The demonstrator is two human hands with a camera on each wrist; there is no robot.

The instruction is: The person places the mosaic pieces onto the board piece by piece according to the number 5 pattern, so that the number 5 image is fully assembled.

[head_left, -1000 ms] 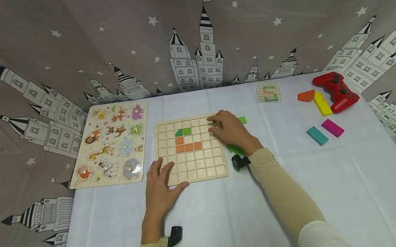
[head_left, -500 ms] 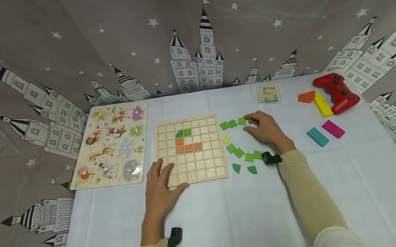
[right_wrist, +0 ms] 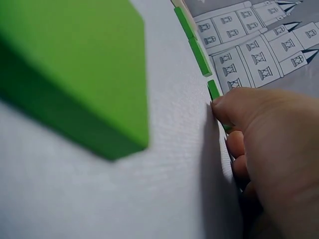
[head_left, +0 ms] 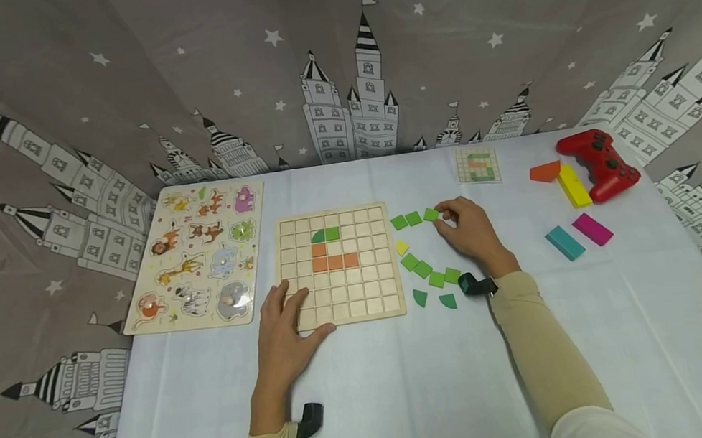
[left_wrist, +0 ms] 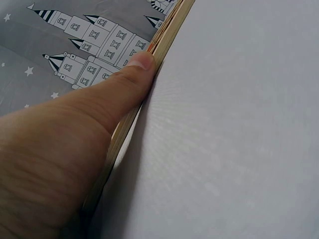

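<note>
A wooden grid board (head_left: 346, 293) lies mid-table, with orange squares (head_left: 336, 262), a green square (head_left: 332, 233) and a green quarter-circle (head_left: 317, 236) in its cells. My left hand (head_left: 283, 339) rests at its lower-left corner, fingers spread on the board. In the left wrist view the thumb (left_wrist: 142, 62) presses the board's edge (left_wrist: 167, 42). Right of the board, my right hand (head_left: 470, 228) pinches a green square tile (head_left: 431, 214) at the end of a short row. Thumb and fingertips meet at that tile (right_wrist: 213, 89) in the right wrist view.
More green squares (head_left: 422, 269), a yellow piece (head_left: 402, 247) and quarter-circles (head_left: 448, 301) lie right of the board. A pattern card (head_left: 478, 164), coloured blocks (head_left: 573, 186) and a red game controller (head_left: 598, 165) stand farther right. An animal puzzle (head_left: 196, 258) lies left.
My right hand has gone from the board's right edge out to the tile row, closing on the end tile. Two lower green squares near the wrist camera slid slightly left. The left hand stayed put.
</note>
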